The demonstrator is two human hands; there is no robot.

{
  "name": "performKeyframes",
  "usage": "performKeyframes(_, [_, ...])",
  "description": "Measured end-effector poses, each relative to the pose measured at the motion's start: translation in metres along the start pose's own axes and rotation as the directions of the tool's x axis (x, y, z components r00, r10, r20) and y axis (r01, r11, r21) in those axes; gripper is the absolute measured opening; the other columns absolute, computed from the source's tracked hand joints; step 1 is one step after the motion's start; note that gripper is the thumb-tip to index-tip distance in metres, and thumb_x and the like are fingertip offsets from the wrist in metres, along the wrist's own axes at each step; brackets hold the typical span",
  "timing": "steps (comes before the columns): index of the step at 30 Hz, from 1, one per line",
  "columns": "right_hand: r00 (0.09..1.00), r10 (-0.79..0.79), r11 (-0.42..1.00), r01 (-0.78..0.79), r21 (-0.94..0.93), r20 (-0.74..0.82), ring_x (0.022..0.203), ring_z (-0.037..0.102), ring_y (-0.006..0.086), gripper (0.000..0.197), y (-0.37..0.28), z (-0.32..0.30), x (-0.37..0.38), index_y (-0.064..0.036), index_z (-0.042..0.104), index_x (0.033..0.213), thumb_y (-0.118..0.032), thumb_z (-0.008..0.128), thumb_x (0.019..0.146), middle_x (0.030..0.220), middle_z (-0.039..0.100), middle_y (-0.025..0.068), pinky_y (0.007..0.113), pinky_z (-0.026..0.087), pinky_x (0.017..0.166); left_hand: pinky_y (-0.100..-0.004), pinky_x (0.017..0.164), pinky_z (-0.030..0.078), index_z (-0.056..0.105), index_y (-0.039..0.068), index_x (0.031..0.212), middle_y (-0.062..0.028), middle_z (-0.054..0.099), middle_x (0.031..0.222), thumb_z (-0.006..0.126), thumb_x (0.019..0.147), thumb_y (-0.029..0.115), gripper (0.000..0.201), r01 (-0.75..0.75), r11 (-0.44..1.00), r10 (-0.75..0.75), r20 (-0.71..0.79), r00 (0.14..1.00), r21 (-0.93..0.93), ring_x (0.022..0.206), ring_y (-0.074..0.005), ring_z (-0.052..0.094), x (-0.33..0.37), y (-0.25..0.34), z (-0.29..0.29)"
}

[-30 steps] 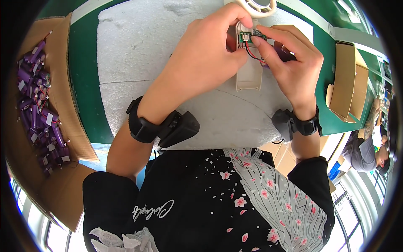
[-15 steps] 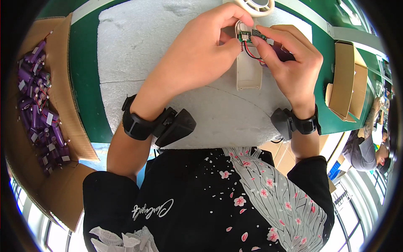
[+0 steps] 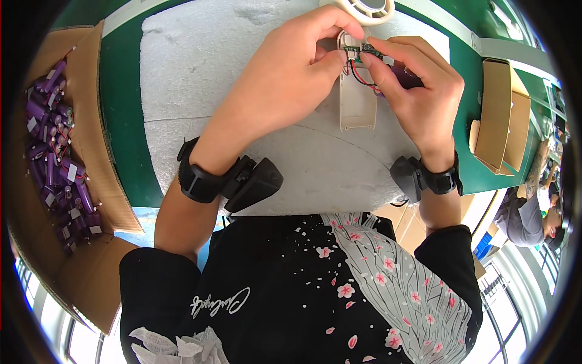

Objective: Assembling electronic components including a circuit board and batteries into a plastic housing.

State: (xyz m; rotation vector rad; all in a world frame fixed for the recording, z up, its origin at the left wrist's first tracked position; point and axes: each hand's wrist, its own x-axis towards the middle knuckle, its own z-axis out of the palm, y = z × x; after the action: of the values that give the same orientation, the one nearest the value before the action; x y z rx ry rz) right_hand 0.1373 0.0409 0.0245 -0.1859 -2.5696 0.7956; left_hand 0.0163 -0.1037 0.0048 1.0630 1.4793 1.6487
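A small green circuit board with a dark digit display sits at the top of an open cream fan handle shell. My right hand pinches the board's right side between thumb and forefinger. Under those fingers lies a purple battery, partly hidden. Red and black wires curve from the board's connector toward it. My left hand is closed around the shell's left side, thumb beside the connector and forefinger above; its other fingers are hidden. Beyond the fingers is the round cream fan head.
A white foam sheet covers much of the green table. At left stands a cardboard box of purple batteries with wires. An open carton stands at right; another person is farther right.
The shell and fan head have shifted very slightly left, with the board. Both hands keep nearly the same grip, the left thumb a little higher by the connector.
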Motion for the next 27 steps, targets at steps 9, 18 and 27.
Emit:
performKeyframes(9, [1.000, -0.023, 0.999, 0.023, -0.028, 0.007, 0.063, 0.059, 0.0093, 0.021, 0.003, -0.001, 0.001, -0.0027, 0.072, 0.096, -0.005, 0.077, 0.076, 0.086, 0.067, 0.0040, 0.021, 0.049, 0.056, -0.0293, 0.066, 0.048, 0.056, 0.003, 0.108, -0.0138, 0.067, 0.090, 0.051, 0.083, -0.003, 0.026, 0.140, 0.984, -0.125, -0.137, 0.983, 0.110, 0.071, -0.0184, 0.062, -0.008, 0.006, 0.006])
performKeyframes(18, [1.000, -0.005, 0.999, 0.006, -0.043, 0.027, 0.064, 0.061, 0.0104, 0.020, 0.002, 0.000, 0.001, -0.0026, 0.072, 0.096, -0.007, 0.076, 0.077, 0.087, 0.067, 0.0047, 0.021, 0.049, 0.056, -0.0299, 0.064, 0.050, 0.064, 0.005, 0.103, -0.0131, 0.068, 0.083, 0.052, 0.083, -0.002, 0.024, 0.047, 0.993, -0.021, -0.236, 0.971, 0.106, 0.066, -0.0186, 0.063, -0.007, -0.007, 0.010])
performKeyframes(27, [0.965, 0.222, 0.968, -0.236, 0.088, 0.141, 0.058, 0.055, 0.0046, 0.010, 0.001, -0.001, 0.001, -0.0011, 0.065, 0.089, -0.009, 0.071, 0.085, 0.081, 0.065, 0.0009, 0.019, 0.044, 0.052, -0.0205, 0.054, 0.035, 0.070, 0.008, 0.110, 0.0018, 0.060, 0.077, 0.053, 0.090, 0.002, 0.028, 0.159, 0.875, -0.139, -0.077, 0.987, 0.458, 0.062, -0.0030, 0.042, -0.008, 0.010, 0.000])
